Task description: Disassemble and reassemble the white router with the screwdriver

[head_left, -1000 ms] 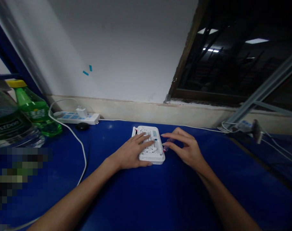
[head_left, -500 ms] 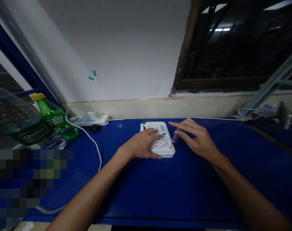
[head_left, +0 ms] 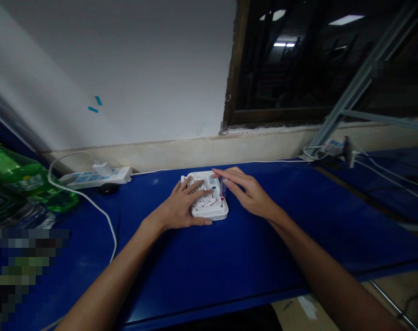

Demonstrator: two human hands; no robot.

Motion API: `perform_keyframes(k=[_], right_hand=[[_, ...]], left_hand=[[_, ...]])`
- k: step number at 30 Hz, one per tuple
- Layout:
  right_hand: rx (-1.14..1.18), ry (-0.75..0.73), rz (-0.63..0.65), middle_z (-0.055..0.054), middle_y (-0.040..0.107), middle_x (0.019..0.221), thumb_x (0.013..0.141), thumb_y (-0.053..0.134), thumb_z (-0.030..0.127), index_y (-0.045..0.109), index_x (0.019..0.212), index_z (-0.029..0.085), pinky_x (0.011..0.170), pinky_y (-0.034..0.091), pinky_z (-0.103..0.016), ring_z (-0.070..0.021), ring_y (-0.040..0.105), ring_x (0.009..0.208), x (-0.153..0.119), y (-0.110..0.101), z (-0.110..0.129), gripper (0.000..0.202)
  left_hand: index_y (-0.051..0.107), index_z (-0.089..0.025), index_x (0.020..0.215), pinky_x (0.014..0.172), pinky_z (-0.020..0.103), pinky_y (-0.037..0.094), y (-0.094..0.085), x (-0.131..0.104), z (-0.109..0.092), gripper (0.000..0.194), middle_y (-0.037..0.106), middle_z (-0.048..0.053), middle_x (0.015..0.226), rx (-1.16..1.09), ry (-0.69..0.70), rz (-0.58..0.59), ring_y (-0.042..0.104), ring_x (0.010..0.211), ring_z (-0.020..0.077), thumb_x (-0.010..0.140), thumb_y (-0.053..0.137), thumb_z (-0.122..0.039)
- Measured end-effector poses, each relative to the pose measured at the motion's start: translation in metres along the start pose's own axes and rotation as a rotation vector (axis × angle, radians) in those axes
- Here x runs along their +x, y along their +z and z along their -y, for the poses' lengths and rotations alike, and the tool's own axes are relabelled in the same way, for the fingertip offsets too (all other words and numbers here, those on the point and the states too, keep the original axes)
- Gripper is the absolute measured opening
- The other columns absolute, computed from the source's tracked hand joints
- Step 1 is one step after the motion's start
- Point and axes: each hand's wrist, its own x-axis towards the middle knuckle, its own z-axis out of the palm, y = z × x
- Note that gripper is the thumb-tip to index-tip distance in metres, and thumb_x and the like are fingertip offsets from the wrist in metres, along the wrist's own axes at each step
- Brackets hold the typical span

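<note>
A white, flat plastic casing with a perforated face, perhaps a router (head_left: 215, 212), lies on the blue table. Spread across its left side, my left hand (head_left: 179, 205) rests with fingers apart and the thumb along the near edge. My right hand (head_left: 248, 193) pinches a small screwdriver (head_left: 223, 189) with a clear handle and a red collar. The screwdriver stands nearly upright, its tip at the near right corner of the casing. Whether the tip sits in a screw head is too small to tell.
Behind the casing, at the left, are a white power strip (head_left: 121, 175) with a plugged-in charger and a black mouse-like object (head_left: 107, 188). A green bottle (head_left: 29, 179) lies or leans at the far left. A white cable (head_left: 108, 220) runs down the table (head_left: 195, 266).
The view has swung to the right, so everything appears further left. The screwdriver stands more upright than before, still at the same corner. My left hand stays on the casing.
</note>
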Motion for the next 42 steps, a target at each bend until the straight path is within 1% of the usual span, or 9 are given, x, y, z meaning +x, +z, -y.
perform_keyframes(k=[7, 13, 17, 20, 26, 29, 32, 38, 42], right_hand=[[-0.080, -0.004, -0.084, -0.004, 0.066, 0.087, 0.092, 0.066, 0.031, 0.074, 0.113, 0.026, 0.076, 0.051, -0.035, -0.0185, 0.060, 0.083, -0.004, 0.001, -0.001, 0.023], [-0.014, 0.062, -0.037, -0.007, 0.065, 0.131, 0.103, 0.044, 0.025, 0.054, 0.141, 0.029, 0.103, 0.046, -0.044, -0.0209, 0.059, 0.119, -0.008, -0.009, -0.005, 0.040], [-0.046, 0.054, -0.105, -0.006, 0.073, 0.101, 0.095, 0.061, 0.028, 0.071, 0.119, 0.026, 0.084, 0.053, -0.037, -0.0189, 0.066, 0.092, -0.009, -0.013, -0.007, 0.026], [-0.109, 0.062, -0.136, -0.004, 0.067, 0.086, 0.090, 0.069, 0.031, 0.075, 0.109, 0.024, 0.073, 0.052, -0.033, -0.0174, 0.062, 0.079, -0.010, -0.015, -0.009, 0.021], [-0.004, 0.095, 0.000, -0.006, 0.063, 0.134, 0.103, 0.044, 0.027, 0.056, 0.140, 0.030, 0.106, 0.045, -0.043, -0.0208, 0.057, 0.124, -0.010, -0.017, -0.006, 0.039], [0.020, 0.090, -0.045, -0.006, 0.073, 0.114, 0.098, 0.056, 0.028, 0.069, 0.124, 0.028, 0.093, 0.053, -0.039, -0.0199, 0.067, 0.104, -0.009, -0.016, -0.005, 0.029], [-0.043, 0.074, -0.124, -0.005, 0.071, 0.089, 0.089, 0.070, 0.031, 0.076, 0.108, 0.024, 0.074, 0.054, -0.033, -0.0176, 0.065, 0.080, -0.009, -0.016, -0.008, 0.021], [-0.008, 0.062, -0.030, -0.007, 0.067, 0.128, 0.101, 0.048, 0.023, 0.060, 0.135, 0.030, 0.102, 0.047, -0.044, -0.0212, 0.059, 0.118, -0.010, -0.018, -0.005, 0.037], [0.033, 0.063, -0.076, -0.005, 0.074, 0.099, 0.093, 0.064, 0.025, 0.073, 0.116, 0.026, 0.082, 0.054, -0.036, -0.0190, 0.067, 0.091, -0.009, -0.016, -0.003, 0.025]], left_hand=[[0.038, -0.035, 0.151, 0.120, 0.062, 0.008, 0.013, 0.007, 0.001, 0.081, 0.022, 0.008, 0.163, 0.017, 0.068, -0.064, 0.018, 0.150, 0.0362, 0.083, 0.064, -0.070], [0.032, -0.037, 0.153, 0.119, 0.066, 0.012, 0.033, 0.013, -0.001, 0.081, 0.016, 0.005, 0.165, 0.021, 0.048, -0.126, 0.008, 0.151, 0.0396, 0.085, 0.061, -0.071], [0.029, -0.038, 0.154, 0.119, 0.065, 0.012, 0.032, 0.012, -0.004, 0.081, 0.014, 0.004, 0.165, 0.032, 0.023, -0.104, 0.008, 0.151, 0.0394, 0.086, 0.058, -0.071], [0.027, -0.039, 0.155, 0.119, 0.065, 0.012, 0.030, 0.011, -0.006, 0.081, 0.015, 0.003, 0.165, 0.040, 0.005, -0.083, 0.009, 0.150, 0.0395, 0.087, 0.055, -0.072], [0.026, -0.040, 0.155, 0.118, 0.066, 0.014, 0.031, 0.010, -0.005, 0.080, 0.014, 0.002, 0.165, 0.012, 0.012, -0.090, 0.008, 0.150, 0.0401, 0.088, 0.054, -0.072], [0.026, -0.040, 0.155, 0.119, 0.066, 0.014, 0.032, 0.010, -0.005, 0.081, 0.012, 0.002, 0.166, 0.003, 0.004, -0.099, 0.005, 0.150, 0.0405, 0.087, 0.055, -0.074], [0.025, -0.041, 0.155, 0.119, 0.065, 0.015, 0.031, 0.010, -0.006, 0.082, 0.009, 0.001, 0.166, -0.001, -0.008, -0.087, 0.003, 0.150, 0.0408, 0.086, 0.054, -0.074], [0.026, -0.039, 0.155, 0.118, 0.067, 0.014, 0.030, 0.010, -0.007, 0.081, 0.012, 0.002, 0.166, -0.017, -0.012, -0.073, 0.004, 0.150, 0.0411, 0.087, 0.053, -0.074], [0.026, -0.039, 0.155, 0.117, 0.068, 0.015, 0.029, 0.010, -0.007, 0.082, 0.009, 0.002, 0.166, -0.017, -0.021, -0.067, 0.004, 0.150, 0.0419, 0.086, 0.053, -0.075]])
